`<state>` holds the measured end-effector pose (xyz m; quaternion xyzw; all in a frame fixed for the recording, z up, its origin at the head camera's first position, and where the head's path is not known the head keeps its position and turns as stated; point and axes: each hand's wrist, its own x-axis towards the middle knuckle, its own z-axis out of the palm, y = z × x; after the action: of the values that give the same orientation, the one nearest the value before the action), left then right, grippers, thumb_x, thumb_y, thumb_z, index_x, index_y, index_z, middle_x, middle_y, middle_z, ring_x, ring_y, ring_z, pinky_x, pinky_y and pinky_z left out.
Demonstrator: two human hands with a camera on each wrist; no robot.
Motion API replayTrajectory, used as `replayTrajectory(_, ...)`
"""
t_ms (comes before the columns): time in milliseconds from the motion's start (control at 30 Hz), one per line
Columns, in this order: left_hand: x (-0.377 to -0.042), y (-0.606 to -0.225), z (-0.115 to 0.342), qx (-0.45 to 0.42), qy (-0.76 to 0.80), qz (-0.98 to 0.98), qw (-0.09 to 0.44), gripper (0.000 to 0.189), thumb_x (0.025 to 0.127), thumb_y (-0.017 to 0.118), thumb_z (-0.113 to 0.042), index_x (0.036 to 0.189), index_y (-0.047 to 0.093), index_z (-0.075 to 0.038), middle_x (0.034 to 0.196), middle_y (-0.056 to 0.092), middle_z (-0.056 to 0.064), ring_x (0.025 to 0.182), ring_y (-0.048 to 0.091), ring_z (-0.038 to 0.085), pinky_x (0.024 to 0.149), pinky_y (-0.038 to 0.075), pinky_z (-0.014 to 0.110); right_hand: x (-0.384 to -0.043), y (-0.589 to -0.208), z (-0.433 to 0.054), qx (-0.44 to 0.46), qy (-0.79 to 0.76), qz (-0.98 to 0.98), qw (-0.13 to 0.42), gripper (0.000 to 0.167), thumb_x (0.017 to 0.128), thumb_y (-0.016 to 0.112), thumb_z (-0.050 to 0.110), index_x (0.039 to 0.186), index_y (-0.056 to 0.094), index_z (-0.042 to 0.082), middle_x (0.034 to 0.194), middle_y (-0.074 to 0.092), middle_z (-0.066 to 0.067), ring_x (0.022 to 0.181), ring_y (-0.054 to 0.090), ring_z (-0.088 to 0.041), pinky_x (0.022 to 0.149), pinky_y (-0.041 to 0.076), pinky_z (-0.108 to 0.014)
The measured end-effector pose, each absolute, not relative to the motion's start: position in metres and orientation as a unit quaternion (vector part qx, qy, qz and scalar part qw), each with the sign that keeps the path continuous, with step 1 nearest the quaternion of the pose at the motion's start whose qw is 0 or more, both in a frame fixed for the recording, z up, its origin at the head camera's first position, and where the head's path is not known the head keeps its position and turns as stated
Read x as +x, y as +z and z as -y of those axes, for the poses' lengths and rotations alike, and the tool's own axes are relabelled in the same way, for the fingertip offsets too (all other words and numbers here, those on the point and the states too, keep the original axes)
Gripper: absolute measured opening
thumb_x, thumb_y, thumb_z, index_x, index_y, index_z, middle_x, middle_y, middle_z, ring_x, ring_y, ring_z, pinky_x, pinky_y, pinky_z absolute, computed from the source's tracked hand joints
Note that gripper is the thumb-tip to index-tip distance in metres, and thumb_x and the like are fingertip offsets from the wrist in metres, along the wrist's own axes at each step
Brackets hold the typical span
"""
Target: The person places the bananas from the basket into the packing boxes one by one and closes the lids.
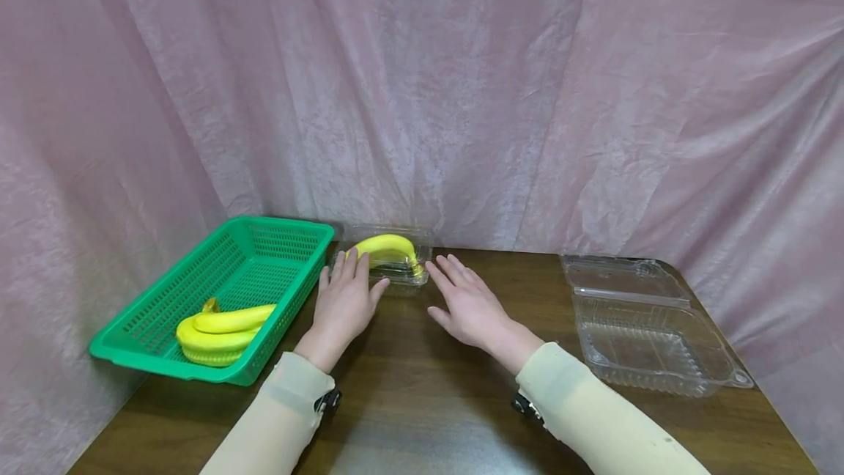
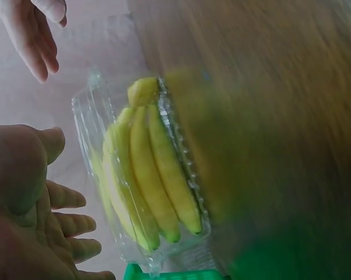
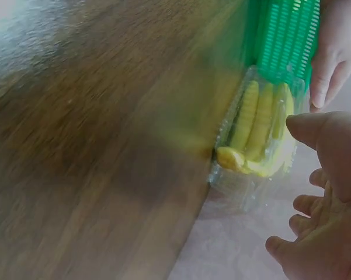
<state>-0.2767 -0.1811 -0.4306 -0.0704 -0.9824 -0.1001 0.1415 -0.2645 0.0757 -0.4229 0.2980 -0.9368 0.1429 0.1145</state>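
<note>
A bunch of yellow bananas (image 1: 387, 244) sits in a clear plastic clamshell box (image 1: 412, 278) at the back of the table, near the curtain. Both wrist views show several bananas (image 2: 141, 169) joined at one stem inside it. My left hand (image 1: 343, 303) reaches toward the box's left front with its fingers extended, holding nothing. At the right front of the box, my right hand (image 1: 469, 305) is likewise extended, palm down and holding nothing. Whether any fingertip touches the plastic, I cannot tell.
On the left stands a green basket (image 1: 125, 336) with another bunch of bananas (image 1: 217, 336) at its near end. A second clear clamshell box (image 1: 649, 347) lies opened at the right, with its lid (image 1: 623, 277) folded back. A pink curtain (image 1: 461, 94) hangs behind the brown table (image 1: 409, 387).
</note>
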Motion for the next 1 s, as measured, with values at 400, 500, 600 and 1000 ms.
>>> replayTrajectory(400,-0.267,-0.421,0.166,-0.099,-0.099,0.976,0.166,0.074,0.115,0.057,-0.051,0.166,0.045,0.001,0.173,0.037,0.027,0.164,0.026,0.047,0.128,0.021,0.072,-0.247,-0.418,-0.108,0.281,0.161,0.94,0.107,0.081,0.107,0.076,0.037,0.17,0.039,0.003,0.174,0.037,-0.023,0.165,0.026,-0.041,0.13,0.028,-0.058)
replayTrajectory(500,-0.265,-0.42,0.161,-0.108,-0.098,0.975,0.17,0.073,0.114,0.057,-0.051,0.165,0.047,0.001,0.173,0.038,0.027,0.163,0.028,0.048,0.127,0.022,0.073,-0.24,-0.419,-0.118,0.274,0.17,0.941,0.107,0.081,0.107,0.076,0.037,0.171,0.039,0.003,0.175,0.036,-0.022,0.166,0.025,-0.04,0.13,0.027,-0.058)
replayTrajectory(600,-0.262,-0.417,0.157,-0.114,-0.099,0.974,0.171,0.073,0.114,0.056,-0.052,0.165,0.047,0.0,0.172,0.038,0.027,0.162,0.03,0.047,0.126,0.023,0.074,-0.233,-0.42,-0.128,0.261,0.185,0.942,0.105,0.082,0.107,0.077,0.037,0.171,0.039,0.005,0.176,0.034,-0.019,0.166,0.024,-0.038,0.13,0.027,-0.059)
replayTrajectory(1000,-0.251,-0.413,0.138,-0.142,-0.11,0.962,0.203,0.072,0.112,0.062,-0.05,0.163,0.05,0.0,0.169,0.044,0.026,0.16,0.035,0.048,0.125,0.026,0.074,-0.209,-0.423,-0.162,0.237,0.194,0.943,0.13,0.083,0.105,0.08,0.035,0.172,0.039,0.007,0.176,0.037,-0.018,0.165,0.027,-0.04,0.128,0.031,-0.062)
